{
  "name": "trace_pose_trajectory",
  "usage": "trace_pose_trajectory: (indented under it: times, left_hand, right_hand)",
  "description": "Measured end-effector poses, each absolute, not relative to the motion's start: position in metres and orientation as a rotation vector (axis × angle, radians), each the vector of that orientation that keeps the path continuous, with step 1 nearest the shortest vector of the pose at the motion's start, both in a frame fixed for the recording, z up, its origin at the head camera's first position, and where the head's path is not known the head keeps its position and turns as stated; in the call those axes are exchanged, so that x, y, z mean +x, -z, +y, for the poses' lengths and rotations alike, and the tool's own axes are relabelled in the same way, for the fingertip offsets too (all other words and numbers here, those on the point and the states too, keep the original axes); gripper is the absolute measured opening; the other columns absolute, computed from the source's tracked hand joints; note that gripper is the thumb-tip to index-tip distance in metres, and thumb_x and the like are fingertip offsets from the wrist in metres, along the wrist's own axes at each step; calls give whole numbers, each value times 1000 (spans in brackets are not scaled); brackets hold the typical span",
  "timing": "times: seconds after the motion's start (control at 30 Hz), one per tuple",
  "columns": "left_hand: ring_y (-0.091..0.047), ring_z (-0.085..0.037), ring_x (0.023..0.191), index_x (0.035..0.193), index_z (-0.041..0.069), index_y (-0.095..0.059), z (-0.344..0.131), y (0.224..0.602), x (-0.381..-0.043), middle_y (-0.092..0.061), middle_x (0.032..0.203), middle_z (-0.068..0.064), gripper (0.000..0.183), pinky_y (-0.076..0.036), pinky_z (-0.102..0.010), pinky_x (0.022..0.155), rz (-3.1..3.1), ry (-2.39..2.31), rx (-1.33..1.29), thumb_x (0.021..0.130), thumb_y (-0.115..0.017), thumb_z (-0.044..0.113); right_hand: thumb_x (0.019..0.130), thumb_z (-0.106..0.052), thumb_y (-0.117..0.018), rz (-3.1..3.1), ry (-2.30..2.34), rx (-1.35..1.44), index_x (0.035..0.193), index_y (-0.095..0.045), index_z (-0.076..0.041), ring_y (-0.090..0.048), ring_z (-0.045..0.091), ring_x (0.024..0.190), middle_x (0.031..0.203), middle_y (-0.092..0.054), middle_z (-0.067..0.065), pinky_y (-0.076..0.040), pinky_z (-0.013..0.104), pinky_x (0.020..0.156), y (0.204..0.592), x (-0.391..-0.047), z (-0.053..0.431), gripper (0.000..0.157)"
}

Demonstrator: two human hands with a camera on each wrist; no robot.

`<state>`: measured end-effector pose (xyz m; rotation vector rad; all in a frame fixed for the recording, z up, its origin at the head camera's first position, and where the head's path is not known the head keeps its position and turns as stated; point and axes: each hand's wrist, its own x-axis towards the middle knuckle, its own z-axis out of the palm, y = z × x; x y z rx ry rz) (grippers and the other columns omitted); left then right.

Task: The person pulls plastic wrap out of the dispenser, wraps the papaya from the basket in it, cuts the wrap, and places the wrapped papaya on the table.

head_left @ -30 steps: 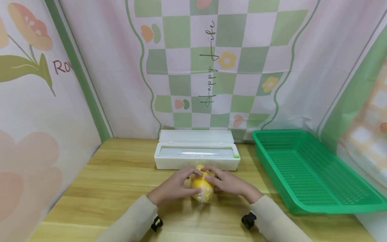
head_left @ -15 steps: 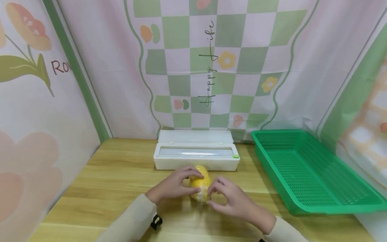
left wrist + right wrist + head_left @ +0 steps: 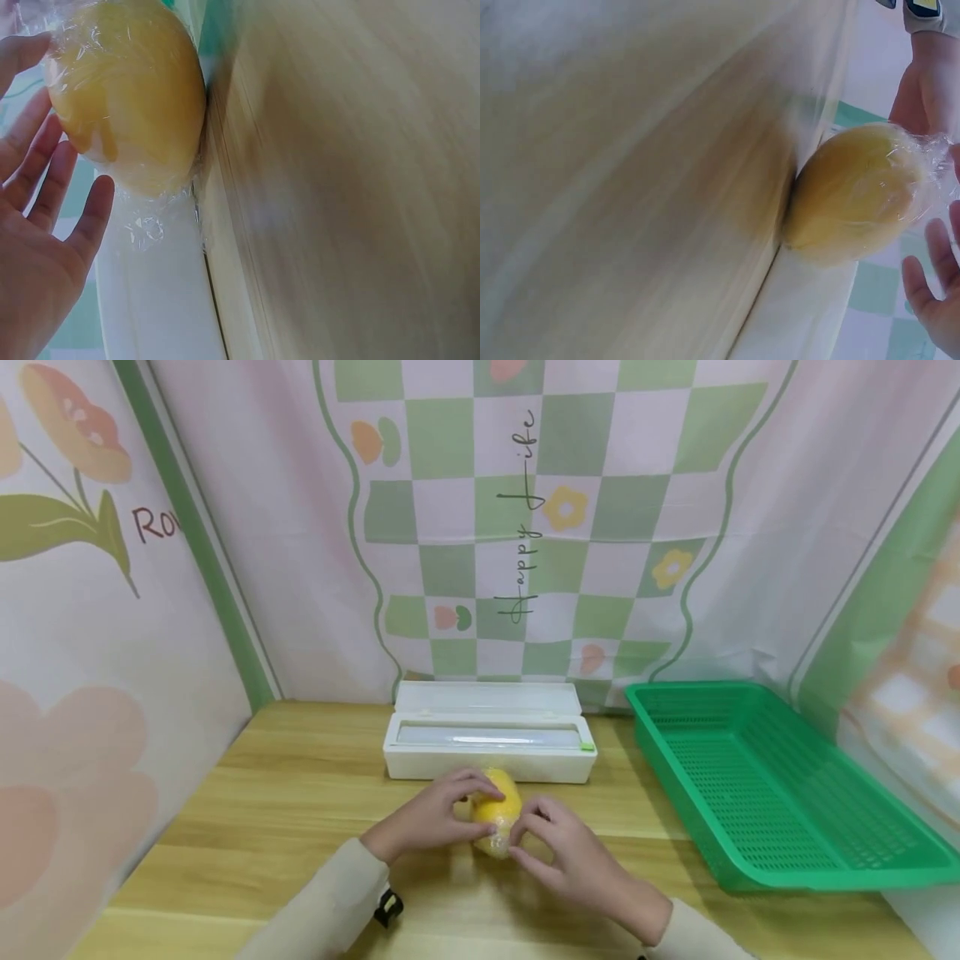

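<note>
A yellow, oval fruit [image 3: 498,812], perhaps a mango, lies on the table wrapped in clear cling film [image 3: 146,225]. My left hand [image 3: 435,814] holds it from the left, fingers over its top and thumb at its near side. At its near right end, my right hand [image 3: 573,864] brings thumb and forefinger together on the film. The right wrist view shows the wrap bunched [image 3: 934,154] beside the right thumb, with the other fingers spread. Both wrist views show the fruit's smooth side; its underside is hidden.
Just behind the fruit stands a white cling film dispenser [image 3: 420,767], its lid raised and a roll inside. A green perforated basket [image 3: 675,802] is at the right of the wooden table [image 3: 285,793]. Patterned curtains [image 3: 300,568] close off the back and sides.
My right hand has left the fruit's top and come back to its near right end, where it bunches the film. The left hand has stayed on the fruit.
</note>
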<state>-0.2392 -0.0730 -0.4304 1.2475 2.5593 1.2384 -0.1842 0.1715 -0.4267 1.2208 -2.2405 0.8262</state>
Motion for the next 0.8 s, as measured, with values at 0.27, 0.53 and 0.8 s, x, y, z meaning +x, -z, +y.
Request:
trace_pose_trajectory:
  times: [0.27, 0.53, 0.8]
  left_hand:
    - [-51, -9, 118, 127, 18, -66, -73, 431, -241, -56, 130, 12, 38, -48, -31, 97, 2520, -1272, 1310, 92, -76, 30]
    - [-52, -9, 117, 125, 17, -67, -71, 431, -241, -57, 128, 11, 37, -48, -30, 97, 2520, -1279, 1319, 92, -76, 30]
    - [-53, -10, 110, 116, 18, -69, -65, 433, -240, -59, 120, 12, 41, -49, -30, 92, 2618, -1282, 1359, 84, -82, 40]
  right_hand:
    - [97, -10, -67, -2374, -1008, 1184, 98, -59, -14, -57, 9, 93, 98, -57, -9, -55, 32, 80, 425, -189, 171, 8]
    - [102, -16, -58, -2726, -1275, 903, 93, -56, -12, -48, 12, 78, 87, -50, -2, -46, 27, 65, 417, -195, 164, 10]
    - [101, -18, -58, -2830, -1378, 823, 93, -59, -9, -49, 13, 71, 83, -51, 2, -44, 24, 58, 414, -199, 163, 12]
